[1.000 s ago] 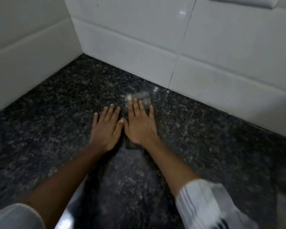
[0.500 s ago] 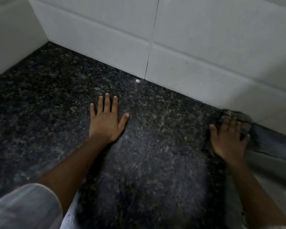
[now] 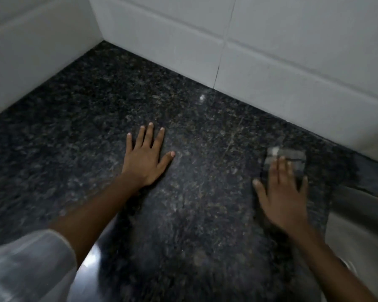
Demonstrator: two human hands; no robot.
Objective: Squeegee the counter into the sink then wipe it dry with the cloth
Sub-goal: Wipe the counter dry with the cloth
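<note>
Running from a white tiled wall on the left to the sink on the right, the dark speckled tabletop is seen from above. The left hand is laid flat on it, fingers spread wide, nothing held. Well to the right, the cloth is pressed onto the tabletop under the right hand, whose fingers are extended flat over it. Cloth and hand are blurred, near the sink's edge.
</note>
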